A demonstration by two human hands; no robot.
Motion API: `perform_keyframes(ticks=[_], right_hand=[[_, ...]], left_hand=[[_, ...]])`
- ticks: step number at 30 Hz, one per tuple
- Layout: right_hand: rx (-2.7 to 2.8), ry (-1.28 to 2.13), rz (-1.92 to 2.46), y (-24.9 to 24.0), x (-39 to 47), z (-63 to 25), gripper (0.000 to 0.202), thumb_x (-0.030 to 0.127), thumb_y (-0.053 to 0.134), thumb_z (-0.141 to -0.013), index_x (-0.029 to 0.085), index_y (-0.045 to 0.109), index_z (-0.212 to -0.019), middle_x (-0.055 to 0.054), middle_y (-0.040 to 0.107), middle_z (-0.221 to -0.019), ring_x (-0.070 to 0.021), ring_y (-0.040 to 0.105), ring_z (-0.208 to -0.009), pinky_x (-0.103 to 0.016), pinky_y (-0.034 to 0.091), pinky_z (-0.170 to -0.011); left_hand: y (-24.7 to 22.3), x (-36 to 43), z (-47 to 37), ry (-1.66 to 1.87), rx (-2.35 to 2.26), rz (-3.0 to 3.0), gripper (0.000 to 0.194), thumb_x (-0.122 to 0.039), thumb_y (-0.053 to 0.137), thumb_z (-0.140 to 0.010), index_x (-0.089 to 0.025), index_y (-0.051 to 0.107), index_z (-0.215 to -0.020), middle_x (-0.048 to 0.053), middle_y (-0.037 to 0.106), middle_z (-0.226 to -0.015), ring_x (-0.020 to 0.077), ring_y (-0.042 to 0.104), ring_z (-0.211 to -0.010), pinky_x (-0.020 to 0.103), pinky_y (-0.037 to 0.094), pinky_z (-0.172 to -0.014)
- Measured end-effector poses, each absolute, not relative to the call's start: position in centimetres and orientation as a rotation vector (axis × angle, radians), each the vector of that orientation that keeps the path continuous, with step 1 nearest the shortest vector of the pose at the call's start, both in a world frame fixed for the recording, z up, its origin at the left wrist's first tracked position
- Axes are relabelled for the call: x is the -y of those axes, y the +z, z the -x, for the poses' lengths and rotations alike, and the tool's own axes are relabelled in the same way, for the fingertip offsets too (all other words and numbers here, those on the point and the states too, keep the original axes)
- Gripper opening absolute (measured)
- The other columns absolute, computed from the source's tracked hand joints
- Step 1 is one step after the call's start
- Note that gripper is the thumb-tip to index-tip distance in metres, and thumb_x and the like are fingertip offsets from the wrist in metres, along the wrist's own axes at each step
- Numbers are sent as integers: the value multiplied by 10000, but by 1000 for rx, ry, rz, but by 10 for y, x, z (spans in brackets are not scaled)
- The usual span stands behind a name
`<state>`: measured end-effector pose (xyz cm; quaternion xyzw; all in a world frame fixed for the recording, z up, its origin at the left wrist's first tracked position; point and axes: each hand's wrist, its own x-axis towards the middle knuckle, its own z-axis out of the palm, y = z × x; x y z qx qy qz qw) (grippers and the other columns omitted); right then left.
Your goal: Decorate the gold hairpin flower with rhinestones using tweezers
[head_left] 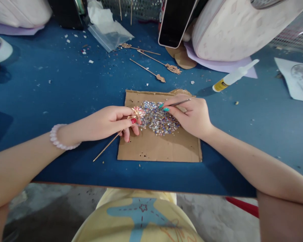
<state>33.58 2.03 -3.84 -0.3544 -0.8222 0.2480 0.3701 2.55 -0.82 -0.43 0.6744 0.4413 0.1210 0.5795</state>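
My left hand [116, 122] pinches a gold hairpin [106, 148] near its decorated head, which carries pink and gold ornaments. The pin's thin stick slants down toward the table's front edge. Between thumb and fingers of my right hand [192, 116] is a slim pair of tweezers [181, 102], its tip side hidden by the fingers and close to the rhinestones. A loose pile of small glittering rhinestones [161, 122], mostly silver and blue, lies on a piece of cardboard [159, 149] beneath both hands. Whether the tweezers grip a stone cannot be made out.
Three more gold hairpins [173, 68] lie beyond the cardboard. A glue bottle [224, 84] with a yellow label stands at the right. Farther back are a phone [175, 23], a clear plastic bag [108, 33] and a pale rounded object [232, 33]. White tape [1, 50] sits far left.
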Motion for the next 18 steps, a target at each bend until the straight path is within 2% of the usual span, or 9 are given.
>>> perform_keyframes(ticks=[4,9,18], right_hand=[[2157,651,912,-38,-20,-336,309,256,728,-1154,268,866,-877,-63,952,-1121,-283,918,-1106,-467,779,-1057],[2134,679,842,-38,-19,-337,268,237,743,-1150,269,896,-932,-65,952,-1117,-285,922,-1089,-480,774,-1062],[2160,671,893,-37,-18,-336,296,261,727,-1159,272,881,-905,-46,943,-1104,-260,910,-1080,-452,765,-1075]], left_hand=[[-3,8,-26,294,-1025,-1574,274,-500,715,-1055,-233,764,-1030,75,896,-987,170,793,-628,293,616,-587],[-5,8,-25,296,-1013,-1574,276,-501,734,-1062,-229,772,-1031,75,897,-993,168,791,-625,295,618,-590],[-9,8,-24,311,-997,-1557,255,-480,715,-1091,-231,758,-1060,73,890,-1000,175,794,-627,311,627,-602]])
